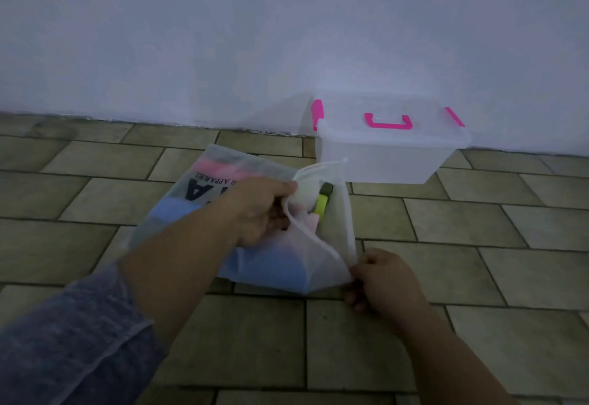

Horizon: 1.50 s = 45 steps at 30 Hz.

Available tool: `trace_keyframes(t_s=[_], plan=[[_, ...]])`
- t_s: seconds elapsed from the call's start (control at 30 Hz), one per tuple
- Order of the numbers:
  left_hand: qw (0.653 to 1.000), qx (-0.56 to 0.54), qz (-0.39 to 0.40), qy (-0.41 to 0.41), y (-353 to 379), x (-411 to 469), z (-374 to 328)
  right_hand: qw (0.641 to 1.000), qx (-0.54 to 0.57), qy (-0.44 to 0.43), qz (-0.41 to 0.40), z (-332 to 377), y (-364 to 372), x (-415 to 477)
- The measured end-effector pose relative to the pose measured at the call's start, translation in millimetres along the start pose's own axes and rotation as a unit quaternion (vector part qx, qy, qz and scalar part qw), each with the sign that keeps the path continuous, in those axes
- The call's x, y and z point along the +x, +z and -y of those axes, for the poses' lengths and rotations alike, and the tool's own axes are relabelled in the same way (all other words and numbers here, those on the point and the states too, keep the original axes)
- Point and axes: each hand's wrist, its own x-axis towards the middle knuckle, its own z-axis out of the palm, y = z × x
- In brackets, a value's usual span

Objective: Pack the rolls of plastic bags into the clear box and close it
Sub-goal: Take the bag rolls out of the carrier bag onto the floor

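We see the left hand (258, 210) gripping the open rim of a frosted white plastic bag (287, 264) that lies on the tiled floor (478, 325). The right hand (382, 280) pinches its near corner. A yellow-green roll (322, 204) and blurred blue and pink rolls sit inside. The clear plastic box with pink handle (382, 156) stands just behind, lid on.

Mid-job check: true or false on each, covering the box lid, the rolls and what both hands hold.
The clear box has its lid on. True.
Its handle is blue. False: it is pink.
The left hand grips the bag at its open mouth. True.
The right hand rests on the box. False: it pinches the bag's edge.
Rolls lie in the box. False: none shows inside; a green roll sits in the bag.
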Motion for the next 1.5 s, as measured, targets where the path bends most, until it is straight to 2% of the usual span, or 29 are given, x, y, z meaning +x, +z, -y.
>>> trace_keyframes(t_s=[0.03,0.1,0.2,0.23,0.27,0.3,0.37,0.47,0.53,0.6,0.67,0.8,0.9,0.97,1.03,1.13,1.37,1.43,1.5], plan=[[0.999,-0.049,0.008,-0.014,-4.8,-0.5,-3.5,1.000,-0.017,-0.005,-0.014,0.7,-6.5,4.0],[0.998,-0.053,0.007,-0.021,-6.1,-3.6,-4.9,0.997,-0.064,-0.019,-0.043,6.1,-18.0,12.2],[0.998,0.042,-0.022,0.033,1.5,-7.9,-5.8,0.972,-0.174,-0.104,-0.116,17.8,-25.7,15.8],[0.993,0.095,-0.017,0.071,3.0,-9.0,-8.4,0.963,-0.172,-0.153,-0.141,20.1,-23.0,12.4],[0.974,0.192,-0.006,0.123,2.1,-9.7,-11.9,0.953,-0.155,-0.215,-0.149,23.8,-18.9,5.4],[0.931,0.316,0.008,0.181,1.4,-11.1,-15.6,0.939,-0.148,-0.279,-0.135,27.0,-13.4,-3.1],[0.799,0.536,0.016,0.273,0.7,-12.9,-18.7,0.918,-0.187,-0.345,-0.057,25.1,-1.1,-17.5],[0.642,0.691,0.017,0.332,-2.1,-15.7,-4.3,0.908,-0.216,-0.360,0.008,8.1,7.2,-23.9],[0.569,0.749,-0.016,0.338,-11.1,-13.7,13.1,0.924,-0.182,-0.336,0.029,1.9,3.4,-22.4],[0.530,0.787,-0.057,0.311,-22.7,-9.2,28.1,0.946,-0.146,-0.286,0.040,2.3,-0.4,-18.2],[0.531,0.801,-0.061,0.272,-31.2,-4.4,36.6,0.970,-0.114,-0.215,0.029,12.6,-1.5,-9.5],[0.594,0.775,-0.040,0.211,-33.9,1.4,51.2,0.986,-0.119,-0.097,0.072,50.7,12.1,14.4],[0.614,0.759,-0.055,0.211,-33.1,0.3,59.8,0.992,-0.098,-0.041,0.066,70.3,23.5,24.1],[0.625,0.746,-0.060,0.222,-33.6,-0.7,62.1,0.998,0.009,0.014,0.068,74.9,22.9,24.5],[0.632,0.735,-0.069,0.234,-34.3,-0.1,63.7,0.982,0.150,0.065,0.098,76.8,19.4,22.1],[0.635,0.727,-0.082,0.248,-34.5,2.1,67.3,0.963,0.237,0.052,0.121,71.5,15.3,21.8],[0.644,0.719,-0.087,0.246,-32.8,1.7,64.5,0.966,0.240,0.024,0.098,56.7,24.9,33.3],[0.648,0.714,-0.087,0.248,-33.1,0.9,64.0,0.970,0.231,-0.016,0.071,57.3,20.8,33.7],[0.651,0.712,-0.088,0.248,-34.3,1.1,64.4,0.984,0.156,-0.091,0.012,55.8,4.2,32.6]])
